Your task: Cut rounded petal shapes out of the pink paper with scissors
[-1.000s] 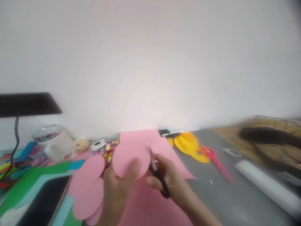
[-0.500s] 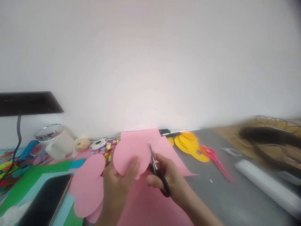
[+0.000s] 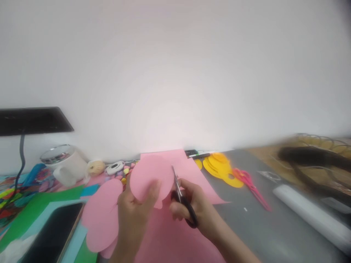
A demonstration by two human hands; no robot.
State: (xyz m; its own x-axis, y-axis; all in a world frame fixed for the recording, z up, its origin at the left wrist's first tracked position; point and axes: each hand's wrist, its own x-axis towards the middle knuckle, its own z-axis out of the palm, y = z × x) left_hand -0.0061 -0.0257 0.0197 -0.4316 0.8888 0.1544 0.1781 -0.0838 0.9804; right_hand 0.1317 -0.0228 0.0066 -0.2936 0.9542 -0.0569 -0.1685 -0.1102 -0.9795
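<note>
Trimming, seemingly, at lower centre, my left hand (image 3: 134,206) pinches the pink cutout (image 3: 149,171), my right hand (image 3: 196,202) grips scissors (image 3: 178,188); the next snip likely needs the cutout turned.

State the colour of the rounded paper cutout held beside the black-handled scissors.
Pink; the rounded paper cutout shows best in the head view.

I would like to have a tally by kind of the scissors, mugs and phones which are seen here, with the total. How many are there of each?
Scissors: 2 (black-handled scissors in the right hand, pink scissors lying farther right)
Mugs: 1 (white mug)
Phones: 1 (dark-screened phone)
Total: 4
</note>
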